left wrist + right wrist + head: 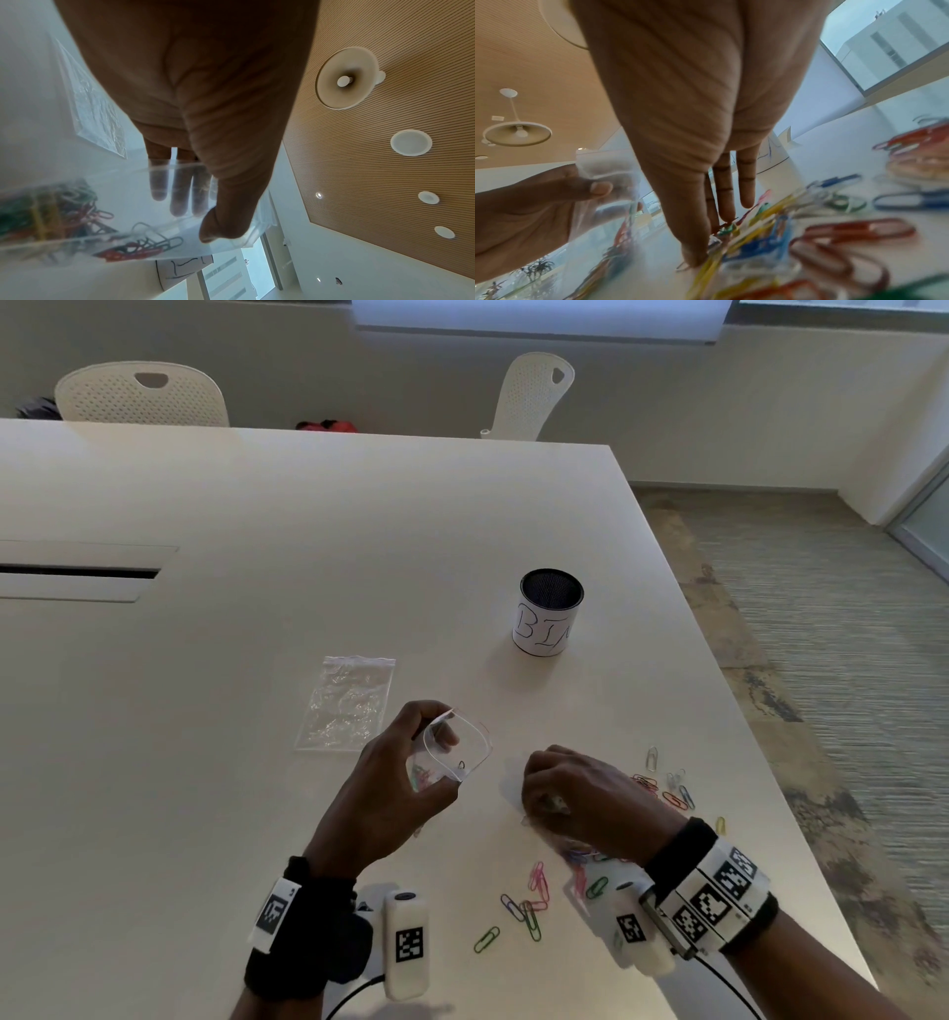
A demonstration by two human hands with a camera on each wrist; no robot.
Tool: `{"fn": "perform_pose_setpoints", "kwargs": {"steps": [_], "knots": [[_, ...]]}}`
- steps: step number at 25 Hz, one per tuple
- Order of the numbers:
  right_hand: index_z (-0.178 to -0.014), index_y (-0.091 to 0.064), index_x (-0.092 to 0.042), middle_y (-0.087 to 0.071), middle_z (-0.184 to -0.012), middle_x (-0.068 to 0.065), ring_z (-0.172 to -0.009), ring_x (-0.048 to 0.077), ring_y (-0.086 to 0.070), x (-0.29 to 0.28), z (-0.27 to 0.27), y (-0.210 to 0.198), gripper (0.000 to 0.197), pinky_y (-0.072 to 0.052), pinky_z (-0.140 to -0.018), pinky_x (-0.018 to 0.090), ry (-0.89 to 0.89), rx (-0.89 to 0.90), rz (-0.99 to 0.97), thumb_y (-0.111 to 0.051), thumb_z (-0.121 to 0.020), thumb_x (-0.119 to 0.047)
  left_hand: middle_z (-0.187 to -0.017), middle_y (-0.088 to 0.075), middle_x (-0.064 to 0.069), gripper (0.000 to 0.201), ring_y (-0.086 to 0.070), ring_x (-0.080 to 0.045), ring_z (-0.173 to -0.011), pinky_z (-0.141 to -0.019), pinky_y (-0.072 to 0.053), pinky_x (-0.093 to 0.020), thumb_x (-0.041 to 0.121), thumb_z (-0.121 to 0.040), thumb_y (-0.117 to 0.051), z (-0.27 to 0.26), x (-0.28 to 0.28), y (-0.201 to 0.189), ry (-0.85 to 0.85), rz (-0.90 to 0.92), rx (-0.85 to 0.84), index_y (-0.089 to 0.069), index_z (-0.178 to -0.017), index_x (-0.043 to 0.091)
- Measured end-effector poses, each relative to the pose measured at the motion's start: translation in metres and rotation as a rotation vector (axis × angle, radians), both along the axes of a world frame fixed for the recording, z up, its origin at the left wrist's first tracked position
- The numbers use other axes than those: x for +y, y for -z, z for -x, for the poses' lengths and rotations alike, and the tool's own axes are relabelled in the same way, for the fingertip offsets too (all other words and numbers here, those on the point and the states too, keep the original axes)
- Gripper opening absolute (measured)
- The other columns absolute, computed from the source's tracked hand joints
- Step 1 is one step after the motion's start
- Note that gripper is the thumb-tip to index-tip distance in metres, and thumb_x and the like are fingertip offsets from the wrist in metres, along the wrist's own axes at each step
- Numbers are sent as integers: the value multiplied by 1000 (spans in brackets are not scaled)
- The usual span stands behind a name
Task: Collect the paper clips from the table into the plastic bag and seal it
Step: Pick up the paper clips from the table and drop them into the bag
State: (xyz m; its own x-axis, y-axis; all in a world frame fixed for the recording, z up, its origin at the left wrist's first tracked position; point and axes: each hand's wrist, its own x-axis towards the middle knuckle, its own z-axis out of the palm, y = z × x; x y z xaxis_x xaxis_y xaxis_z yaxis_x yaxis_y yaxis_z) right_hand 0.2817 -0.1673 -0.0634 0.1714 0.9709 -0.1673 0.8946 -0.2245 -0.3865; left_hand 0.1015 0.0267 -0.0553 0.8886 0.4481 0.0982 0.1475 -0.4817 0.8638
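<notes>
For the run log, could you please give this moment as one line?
left hand: holds bag open | right hand: gathering paper clips | seal: not done

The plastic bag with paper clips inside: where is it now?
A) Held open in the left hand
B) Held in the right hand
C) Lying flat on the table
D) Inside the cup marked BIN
A: the left hand grips the plastic bag, its mouth open, above the table.
</notes>
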Motion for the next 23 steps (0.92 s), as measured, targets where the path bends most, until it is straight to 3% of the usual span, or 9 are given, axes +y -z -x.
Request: {"fn": "perform_pose_setpoints", "kwargs": {"steps": [2, 5, 7, 9, 12, 14, 16, 19, 23], "knots": [[-119, -67, -26, -60, -130, -7, -111, 5, -54, -5, -8, -6, 30, -52, -92, 22, 88, -26, -8, -73, -92, -38, -108, -68, 12, 54, -67, -15, -105, -79, -51, -9, 13, -83, -83, 0, 0, 0, -3, 1, -5, -54, -126, 31], [-144, -48, -34, -47, -147, -9, -128, 11, -49, -12, -13, -14, 76, -46, -102, 26, 196, -59, 64, -76, -79, -60, -109, -69, 12, 55, -67, -15, -103, -78, -53, -11, 14, -84, -83, 0, -1, -1, -2, -3, -5, -53, -126, 31], [-149, -41, -37, -44, -150, -8, -132, 13, -45, -13, -11, -13, 88, -47, -104, 32, 233, -71, 130, -77, -74, -66, -109, -68, 12, 55, -68, -15, -101, -76, -54, -14, 13, -83, -82, -1, -1, -2, 0, -1, 4, -53, -126, 33], [-145, -47, -36, -46, -145, -6, -128, 14, -47, -12, -7, -8, 80, -49, -103, 32, 243, -63, 141, -79, -76, -61, -109, -69, 11, 55, -67, -14, -103, -78, -53, -12, 12, -83, -82, -1, -2, -2, 3, 5, 1, -53, -126, 32], [-128, -62, -29, -55, -131, -4, -114, 14, -58, -7, 1, -1, 46, -49, -94, 23, 246, -5, 59, -78, -87, -39, -109, -68, 10, 55, -67, -15, -105, -81, -53, -16, 11, -83, -82, -1, -1, -1, 4, -2, 1, -54, -126, 32], [-122, -66, -26, -57, -126, -5, -109, 14, -63, -5, 5, -1, 33, -52, -92, 21, 255, 36, 23, -76, -91, -31, -108, -68, 11, 55, -66, -15, -105, -82, -52, -18, 11, -83, -81, 0, -2, -2, 2, -2, 2, -54, -125, 32], [-131, -61, -29, -55, -133, -6, -114, 13, -61, -5, 6, -4, 44, -50, -92, 21, 230, 35, 38, -75, -90, -38, -108, -68, 12, 55, -66, -13, -106, -82, -51, -13, 11, -83, -82, 1, -1, -2, 2, -5, 1, -54, -126, 31], [-146, -47, -38, -47, -143, -8, -126, 13, -50, -8, 6, -8, 69, -51, -98, 29, 150, -54, 144, -76, -84, -51, -107, -68, 13, 56, -67, -12, -107, -83, -49, -5, 12, -83, -83, 2, -1, -2, 1, -17, 2, -54, -127, 30], [-135, -60, -33, -53, -138, -5, -121, 13, -54, -7, 14, -4, 43, -50, -99, 25, 117, -54, 94, -72, -94, -32, -108, -68, 12, 55, -66, -12, -107, -82, -49, -7, 12, -83, -82, 1, -1, -1, -2, -16, 4, -53, -125, 32]]}}
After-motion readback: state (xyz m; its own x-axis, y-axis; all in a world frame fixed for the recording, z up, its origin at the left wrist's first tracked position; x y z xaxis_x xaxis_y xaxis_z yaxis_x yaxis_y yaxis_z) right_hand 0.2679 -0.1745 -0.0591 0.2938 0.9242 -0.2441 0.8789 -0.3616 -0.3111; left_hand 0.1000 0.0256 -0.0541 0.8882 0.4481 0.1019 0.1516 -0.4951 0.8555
